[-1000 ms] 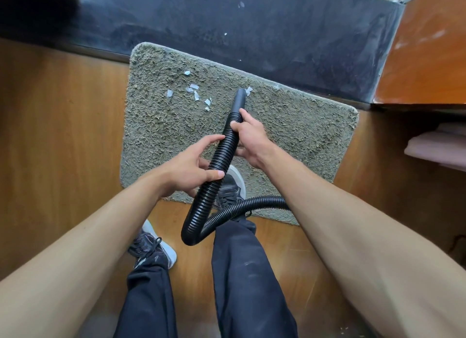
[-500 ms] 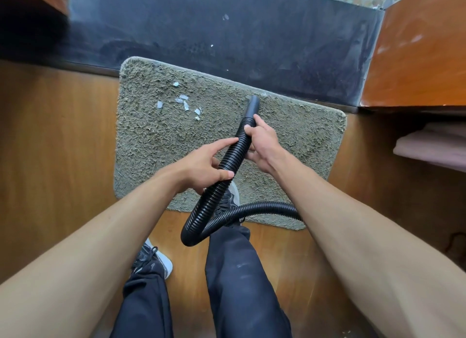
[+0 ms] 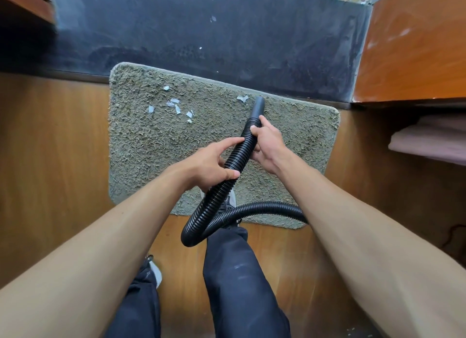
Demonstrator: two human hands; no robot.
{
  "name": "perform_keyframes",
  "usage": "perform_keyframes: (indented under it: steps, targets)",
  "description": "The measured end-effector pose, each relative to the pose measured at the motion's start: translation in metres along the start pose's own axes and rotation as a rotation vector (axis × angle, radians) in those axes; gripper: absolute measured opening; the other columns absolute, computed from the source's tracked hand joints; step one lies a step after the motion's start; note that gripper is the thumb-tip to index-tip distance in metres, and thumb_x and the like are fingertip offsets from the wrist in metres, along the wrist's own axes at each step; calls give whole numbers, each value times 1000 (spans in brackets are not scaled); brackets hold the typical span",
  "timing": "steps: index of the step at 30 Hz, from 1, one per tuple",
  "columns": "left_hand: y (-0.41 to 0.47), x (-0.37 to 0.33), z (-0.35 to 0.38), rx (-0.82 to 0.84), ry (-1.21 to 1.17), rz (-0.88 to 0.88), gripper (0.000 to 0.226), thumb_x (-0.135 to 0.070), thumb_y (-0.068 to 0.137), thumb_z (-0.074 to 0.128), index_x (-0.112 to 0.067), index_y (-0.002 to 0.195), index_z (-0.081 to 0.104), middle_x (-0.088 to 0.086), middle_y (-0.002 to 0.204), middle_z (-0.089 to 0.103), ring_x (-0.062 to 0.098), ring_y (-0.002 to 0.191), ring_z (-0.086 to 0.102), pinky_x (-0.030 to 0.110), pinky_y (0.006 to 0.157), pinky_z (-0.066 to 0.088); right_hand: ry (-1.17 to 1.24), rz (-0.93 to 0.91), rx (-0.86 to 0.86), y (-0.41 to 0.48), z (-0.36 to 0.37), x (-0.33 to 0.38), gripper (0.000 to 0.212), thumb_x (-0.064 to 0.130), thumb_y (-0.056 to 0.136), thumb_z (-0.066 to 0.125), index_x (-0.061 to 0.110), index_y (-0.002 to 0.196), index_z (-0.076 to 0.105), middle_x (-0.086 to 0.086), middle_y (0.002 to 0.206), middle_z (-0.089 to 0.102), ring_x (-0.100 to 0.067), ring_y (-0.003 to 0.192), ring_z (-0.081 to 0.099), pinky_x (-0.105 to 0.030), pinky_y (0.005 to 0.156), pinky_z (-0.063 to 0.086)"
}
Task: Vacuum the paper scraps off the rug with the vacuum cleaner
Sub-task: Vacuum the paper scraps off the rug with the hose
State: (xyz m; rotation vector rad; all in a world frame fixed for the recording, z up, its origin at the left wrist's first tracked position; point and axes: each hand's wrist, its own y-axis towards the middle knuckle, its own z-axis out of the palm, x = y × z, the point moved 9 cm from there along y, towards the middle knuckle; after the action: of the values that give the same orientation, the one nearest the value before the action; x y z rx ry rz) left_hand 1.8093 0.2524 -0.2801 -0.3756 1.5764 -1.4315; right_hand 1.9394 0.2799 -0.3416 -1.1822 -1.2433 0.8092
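A shaggy grey-green rug (image 3: 151,146) lies on the wooden floor. Several white paper scraps (image 3: 176,108) are scattered on its far left part, and one more scrap (image 3: 242,98) lies near the far edge. A black ribbed vacuum hose (image 3: 216,199) loops in front of my legs, and its smooth nozzle (image 3: 257,107) points at the rug's far edge, just right of that lone scrap. My right hand (image 3: 268,142) grips the hose just behind the nozzle. My left hand (image 3: 211,166) holds the hose lower down, thumb and fingers round it.
A dark stone step (image 3: 201,35) with a few white specks runs behind the rug. An orange wooden cabinet (image 3: 413,47) stands at the right, with a pink folded cloth (image 3: 428,141) on a shelf below. My right shoe (image 3: 230,199) is on the rug.
The view has shifted, so the rug sits lower in frame. The nozzle has moved right and further along the rug's far edge; a scrap beside it shows again.
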Motion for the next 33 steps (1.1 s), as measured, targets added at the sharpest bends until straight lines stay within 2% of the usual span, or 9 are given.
perform_keyframes:
  steps: [4, 6, 8, 11, 15, 23, 27, 30, 33]
  targets:
    - [0, -1, 4, 0, 7, 13, 77, -10, 93, 66, -53, 146, 30, 13, 104, 67, 32, 85, 73, 46, 61, 63, -7, 21, 14, -2, 0, -1, 59, 4, 99, 42, 31, 150, 32, -4, 104, 61, -16, 77, 55, -33, 58, 54]
    - [-4, 5, 0, -5, 1, 10, 77, -10, 93, 65, -52, 146, 30, 13, 105, 66, 31, 85, 73, 42, 58, 62, -23, 28, 24, -3, 7, -4, 59, 3, 99, 43, 31, 150, 33, -4, 102, 62, -17, 77, 56, -34, 63, 56]
    - [-10, 13, -5, -13, -21, 5, 76, -10, 93, 65, -52, 146, 30, 16, 105, 66, 31, 86, 73, 46, 60, 62, -55, 30, 40, -6, 18, -8, 60, 3, 98, 43, 31, 150, 33, -5, 106, 63, -19, 81, 58, -38, 69, 57]
    - [-20, 27, -14, -21, -81, 5, 75, -8, 94, 64, -51, 146, 31, 20, 101, 67, 31, 84, 71, 51, 63, 60, -109, 17, 66, -10, 39, -12, 60, 3, 98, 43, 32, 150, 33, -6, 117, 62, -18, 81, 59, -36, 69, 56]
    - [-30, 46, -27, -21, -144, 4, 75, -7, 95, 63, -52, 146, 30, 8, 90, 69, 20, 76, 70, 46, 60, 61, -164, 4, 99, -15, 61, -16, 60, 3, 98, 43, 30, 150, 34, 1, 104, 62, -15, 78, 58, -34, 67, 54]
    - [-33, 57, -30, -30, -167, 7, 75, -7, 95, 63, -52, 145, 31, 12, 95, 71, 24, 84, 71, 56, 66, 61, -171, -7, 103, -17, 70, -22, 61, 3, 98, 42, 30, 151, 32, -1, 105, 61, -14, 75, 57, -28, 57, 52]
    - [-27, 47, -23, -12, -130, 19, 74, -7, 95, 62, -52, 146, 31, 14, 93, 69, 22, 77, 69, 51, 64, 60, -139, -18, 63, -13, 53, -21, 61, 3, 98, 42, 30, 151, 32, 1, 102, 61, -14, 75, 57, -34, 67, 54]
    - [-23, 40, -14, 2, -105, 18, 75, -7, 95, 62, -50, 147, 30, 10, 92, 67, 27, 81, 70, 52, 63, 60, -108, -12, 44, -10, 41, -24, 60, 4, 98, 42, 31, 151, 31, -1, 104, 62, -15, 77, 58, -37, 72, 55]
    - [-22, 40, -10, 5, -87, 15, 75, -8, 95, 62, -49, 148, 28, 10, 92, 66, 26, 80, 70, 41, 55, 60, -105, 4, 39, -11, 36, -28, 59, 5, 99, 41, 31, 151, 31, -2, 101, 62, -17, 79, 58, -38, 71, 55]
